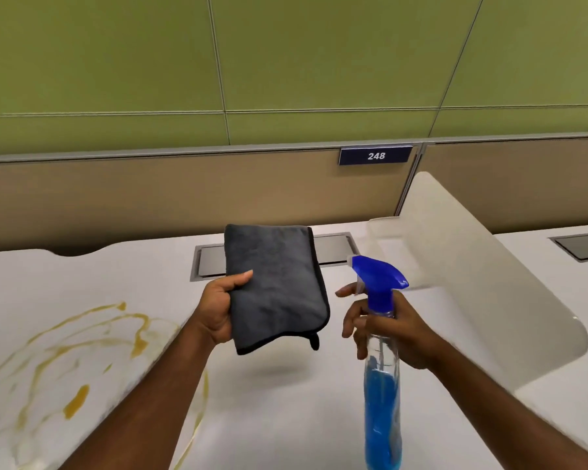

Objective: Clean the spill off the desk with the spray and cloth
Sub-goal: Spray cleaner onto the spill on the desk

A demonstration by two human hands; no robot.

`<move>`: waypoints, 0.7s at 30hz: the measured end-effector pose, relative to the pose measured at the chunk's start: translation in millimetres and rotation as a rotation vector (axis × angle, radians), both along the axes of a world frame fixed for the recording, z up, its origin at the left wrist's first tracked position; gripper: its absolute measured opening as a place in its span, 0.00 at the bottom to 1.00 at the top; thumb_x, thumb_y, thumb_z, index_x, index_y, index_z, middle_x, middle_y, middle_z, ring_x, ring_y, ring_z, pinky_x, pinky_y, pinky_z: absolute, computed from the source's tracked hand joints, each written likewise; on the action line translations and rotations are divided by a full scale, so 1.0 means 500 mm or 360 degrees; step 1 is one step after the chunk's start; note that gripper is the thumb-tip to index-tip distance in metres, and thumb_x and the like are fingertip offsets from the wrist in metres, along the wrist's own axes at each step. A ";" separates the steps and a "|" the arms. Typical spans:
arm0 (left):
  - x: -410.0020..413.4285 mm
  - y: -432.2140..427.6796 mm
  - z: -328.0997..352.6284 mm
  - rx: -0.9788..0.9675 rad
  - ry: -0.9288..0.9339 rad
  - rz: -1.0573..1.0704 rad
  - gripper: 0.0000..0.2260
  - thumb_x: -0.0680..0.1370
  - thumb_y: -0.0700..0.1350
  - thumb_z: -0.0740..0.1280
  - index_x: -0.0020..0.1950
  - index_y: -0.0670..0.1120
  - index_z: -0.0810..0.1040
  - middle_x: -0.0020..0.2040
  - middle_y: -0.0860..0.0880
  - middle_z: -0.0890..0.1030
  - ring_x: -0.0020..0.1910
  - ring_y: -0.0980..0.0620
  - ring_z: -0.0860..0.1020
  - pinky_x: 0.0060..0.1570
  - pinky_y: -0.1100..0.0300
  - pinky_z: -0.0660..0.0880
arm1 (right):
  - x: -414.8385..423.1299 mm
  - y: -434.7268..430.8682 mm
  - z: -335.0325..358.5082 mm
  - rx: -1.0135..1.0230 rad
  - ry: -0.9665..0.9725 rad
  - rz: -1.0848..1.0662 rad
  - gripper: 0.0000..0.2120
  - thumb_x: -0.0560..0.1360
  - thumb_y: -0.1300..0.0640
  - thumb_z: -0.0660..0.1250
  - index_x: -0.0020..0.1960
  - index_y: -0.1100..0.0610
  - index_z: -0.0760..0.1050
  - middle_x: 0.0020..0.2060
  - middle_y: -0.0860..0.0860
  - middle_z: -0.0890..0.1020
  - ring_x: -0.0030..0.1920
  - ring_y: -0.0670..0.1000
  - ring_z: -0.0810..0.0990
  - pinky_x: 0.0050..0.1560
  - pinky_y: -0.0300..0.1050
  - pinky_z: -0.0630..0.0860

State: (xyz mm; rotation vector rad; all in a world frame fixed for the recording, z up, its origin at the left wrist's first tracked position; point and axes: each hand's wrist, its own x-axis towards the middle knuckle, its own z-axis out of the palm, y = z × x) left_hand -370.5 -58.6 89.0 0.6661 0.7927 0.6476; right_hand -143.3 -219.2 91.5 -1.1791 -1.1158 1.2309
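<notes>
Head view: left hand clamped on folded grey cloth, held flat above desk. Right hand wrapped round neck of spray bottle, index finger on trigger, nozzle facing cloth. Yellow spill smeared on desk, lower left, under left forearm.

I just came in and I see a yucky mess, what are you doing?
A person is about to clean the desk. The left hand holds a folded grey cloth up in the air, and the right hand holds a spray bottle of blue liquid, one finger by the trigger. The yellow-brown spill lies on the left of the desk, and it does not look wiped yet.
</notes>
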 end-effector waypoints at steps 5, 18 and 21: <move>-0.021 -0.006 -0.011 -0.0061 -0.0066 0.0011 0.16 0.71 0.44 0.65 0.55 0.37 0.78 0.48 0.41 0.85 0.44 0.42 0.85 0.44 0.49 0.82 | -0.049 -0.006 -0.005 -0.0110 0.0157 0.0313 0.18 0.67 0.59 0.70 0.54 0.63 0.71 0.38 0.61 0.82 0.31 0.54 0.81 0.32 0.46 0.80; -0.027 0.000 -0.055 -0.0099 -0.0158 0.0045 0.16 0.73 0.50 0.66 0.48 0.40 0.86 0.52 0.40 0.85 0.49 0.40 0.84 0.47 0.45 0.81 | -0.089 -0.001 -0.004 -0.0171 -0.0161 0.0293 0.09 0.69 0.49 0.71 0.40 0.55 0.77 0.36 0.59 0.84 0.31 0.55 0.82 0.36 0.45 0.80; -0.030 0.006 -0.061 -0.0093 -0.0169 0.0039 0.16 0.72 0.50 0.66 0.49 0.40 0.86 0.52 0.40 0.84 0.49 0.40 0.84 0.49 0.44 0.81 | -0.083 -0.003 0.005 -0.0148 -0.0115 0.0244 0.14 0.68 0.50 0.71 0.48 0.59 0.77 0.34 0.56 0.83 0.33 0.53 0.83 0.35 0.45 0.81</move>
